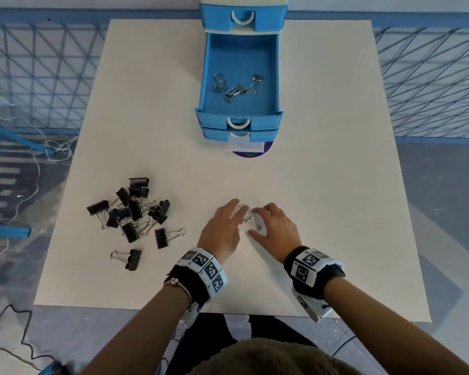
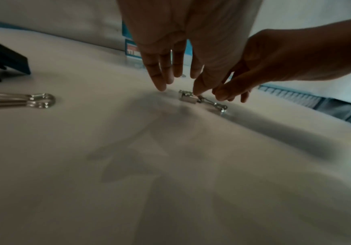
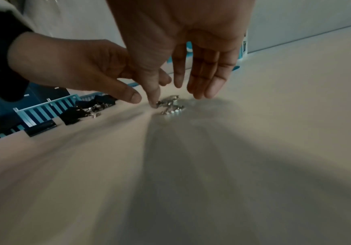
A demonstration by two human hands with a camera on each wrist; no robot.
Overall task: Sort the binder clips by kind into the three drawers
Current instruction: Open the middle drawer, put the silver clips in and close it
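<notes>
The small silver binder clips (image 1: 251, 220) lie on the tabletop (image 1: 322, 185) between the spread-fingered left hand (image 1: 222, 228) and right hand (image 1: 278, 230), neither apparently gripping yet; pinch each firmly, then carry toward the open drawer (image 1: 206, 77) at 12 o'clock.

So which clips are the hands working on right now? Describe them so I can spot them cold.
On the white table, well in front of the blue drawer unit, the left hand and right hand meet. Between their fingertips lie small silver clips, tiny and shiny, unlike the larger black clips piled to the left.
</notes>
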